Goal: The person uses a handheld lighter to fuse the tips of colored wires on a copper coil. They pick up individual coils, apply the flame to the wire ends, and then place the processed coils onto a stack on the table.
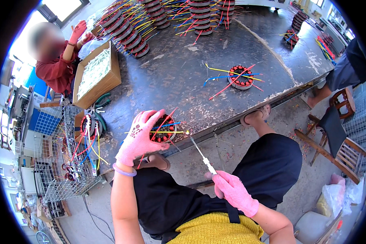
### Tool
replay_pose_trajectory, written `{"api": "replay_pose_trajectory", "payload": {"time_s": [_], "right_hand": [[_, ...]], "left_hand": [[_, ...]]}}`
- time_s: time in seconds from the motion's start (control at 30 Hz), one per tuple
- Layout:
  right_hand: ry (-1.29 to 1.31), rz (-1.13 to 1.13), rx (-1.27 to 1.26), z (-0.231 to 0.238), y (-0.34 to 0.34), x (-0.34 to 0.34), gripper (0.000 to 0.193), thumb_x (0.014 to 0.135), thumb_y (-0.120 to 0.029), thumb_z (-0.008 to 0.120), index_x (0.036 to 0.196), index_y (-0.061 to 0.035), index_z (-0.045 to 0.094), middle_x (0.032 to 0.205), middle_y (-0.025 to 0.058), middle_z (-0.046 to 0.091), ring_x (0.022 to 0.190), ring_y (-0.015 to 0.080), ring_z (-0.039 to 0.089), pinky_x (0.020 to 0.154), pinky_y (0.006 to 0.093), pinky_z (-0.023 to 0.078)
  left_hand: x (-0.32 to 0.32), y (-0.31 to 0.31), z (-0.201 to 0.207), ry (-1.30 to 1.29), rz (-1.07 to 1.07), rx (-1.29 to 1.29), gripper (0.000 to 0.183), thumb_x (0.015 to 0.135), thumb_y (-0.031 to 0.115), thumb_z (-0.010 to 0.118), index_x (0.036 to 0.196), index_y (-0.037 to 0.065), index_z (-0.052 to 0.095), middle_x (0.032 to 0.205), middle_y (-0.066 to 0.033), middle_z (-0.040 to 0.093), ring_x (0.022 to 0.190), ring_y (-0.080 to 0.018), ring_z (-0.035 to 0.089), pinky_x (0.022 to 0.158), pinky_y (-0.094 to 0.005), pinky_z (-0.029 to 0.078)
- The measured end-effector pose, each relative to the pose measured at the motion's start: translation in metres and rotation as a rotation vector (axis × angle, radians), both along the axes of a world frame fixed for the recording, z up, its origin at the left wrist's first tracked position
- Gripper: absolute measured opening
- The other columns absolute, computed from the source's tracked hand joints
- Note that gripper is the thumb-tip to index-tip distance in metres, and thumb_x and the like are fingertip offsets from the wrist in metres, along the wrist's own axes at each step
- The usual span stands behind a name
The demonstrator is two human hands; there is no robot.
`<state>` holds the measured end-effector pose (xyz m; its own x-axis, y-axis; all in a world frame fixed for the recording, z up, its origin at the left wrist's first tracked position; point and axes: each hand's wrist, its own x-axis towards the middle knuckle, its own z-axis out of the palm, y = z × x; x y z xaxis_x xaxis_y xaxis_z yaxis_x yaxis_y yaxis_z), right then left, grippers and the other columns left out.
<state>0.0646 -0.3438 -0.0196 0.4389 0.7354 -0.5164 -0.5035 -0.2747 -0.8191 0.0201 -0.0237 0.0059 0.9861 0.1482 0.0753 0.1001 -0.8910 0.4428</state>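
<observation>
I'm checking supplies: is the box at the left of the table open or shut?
Open: the box has no lid across its top, and the pale sticks inside lie uncovered.

Upper left: a dark-framed window (65,7), panes bright, nearly washed out; pale wall (94,9) just beside it. More windows (318,3) at upper right. Central workbench (183,75): broad dark top, scuffed, with paler worn patches; a pale line crosses it toward the right. Floor (242,156): grey, concrete-like, strewn with small coloured specks under the bench's near edge. Right side: brown wooden stool (342,102) near a wooden chair (332,129) with dark panel and slats. Lower left: black cable (92,214) on the floor. Far-left equipment indistinct.
</observation>
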Motion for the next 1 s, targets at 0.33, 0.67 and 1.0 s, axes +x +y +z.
{"api": "replay_pose_trajectory", "payload": {"time_s": [0.33, 0.67, 1.0], "right_hand": [[-0.019, 0.019, -0.006, -0.0002, -0.0008, 0.0009, 0.038, 0.104, -0.029, 0.046, 0.122, 0.0005, 0.062, 0.064, -0.0006, 0.049, 0.059, 0.0069, 0.045, 0.056, 0.0256, 0.039], [0.085, -0.038, 0.022, -0.0003, -0.0012, -0.0019, 0.036, 0.104, -0.027, 0.048, 0.122, 0.0003, 0.062, 0.065, -0.0023, 0.049, 0.059, 0.0059, 0.043, 0.056, 0.024, 0.037], [0.018, -0.011, 0.014, 0.0007, -0.0007, -0.0006, 0.037, 0.104, -0.027, 0.046, 0.125, 0.0004, 0.061, 0.065, -0.002, 0.049, 0.06, 0.0059, 0.045, 0.057, 0.024, 0.038]], "left_hand": [[0.0004, 0.0007, -0.0011, -0.002, -0.007, 0.005, 0.094, 0.055, 0.028, 0.089, 0.139, 0.007, 0.051, 0.131, -0.0163, 0.051, 0.124, -0.0364, 0.047, 0.11, -0.0454, 0.036], [0.0005, -0.0006, 0.0019, 0.022, -0.005, 0.003, 0.097, 0.054, 0.025, 0.089, 0.14, 0.005, 0.05, 0.135, -0.0181, 0.05, 0.127, -0.0378, 0.046, 0.11, -0.0445, 0.036], [0.0005, 0.0005, -0.0004, 0.035, -0.004, 0.008, 0.099, 0.053, 0.025, 0.089, 0.141, 0.004, 0.048, 0.136, -0.0193, 0.049, 0.128, -0.0387, 0.045, 0.111, -0.0441, 0.035]]}}
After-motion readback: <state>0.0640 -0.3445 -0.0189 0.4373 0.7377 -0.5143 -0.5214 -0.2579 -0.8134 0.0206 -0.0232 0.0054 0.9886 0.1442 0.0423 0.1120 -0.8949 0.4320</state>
